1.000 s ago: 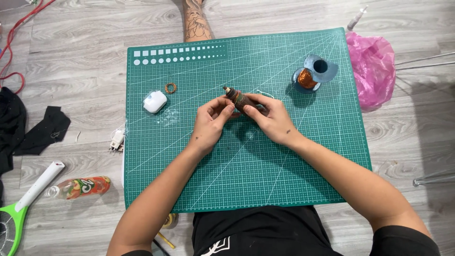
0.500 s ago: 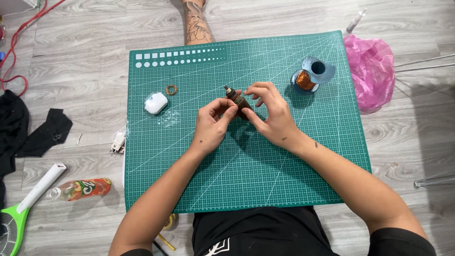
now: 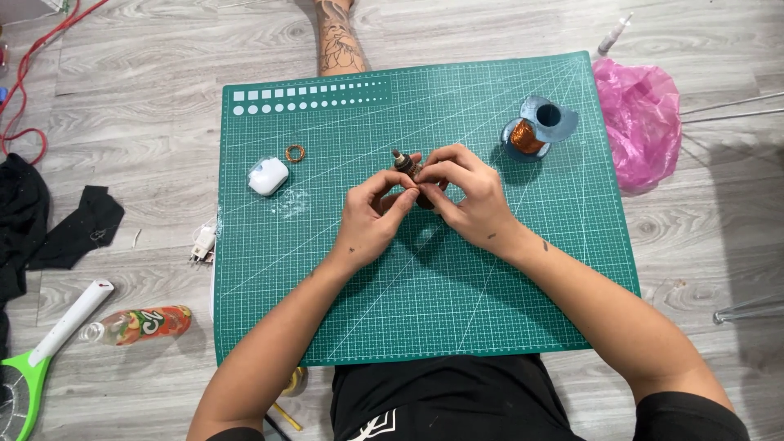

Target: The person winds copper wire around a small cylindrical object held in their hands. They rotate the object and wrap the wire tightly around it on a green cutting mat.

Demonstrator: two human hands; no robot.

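You are sitting on a grey wood-look floor, working over a green cutting mat (image 3: 425, 294). Your left hand (image 3: 371, 216) and right hand (image 3: 465, 196) are both pinching 1 small dark motor rotor (image 3: 408, 173) above the mat's middle, its long axis tilting up-left, shaft end pointing away from you. A copper wire spool (image 3: 531, 131) is lying to the right, a white case (image 3: 268, 175) to the left, a pink bag (image 3: 641, 122) beyond the mat's edge

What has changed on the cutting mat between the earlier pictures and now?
Little: the right hand curled its fingers further over the small dark part, which the left hand keeps pinched. The copper wire spool, white case and green mat stayed put.
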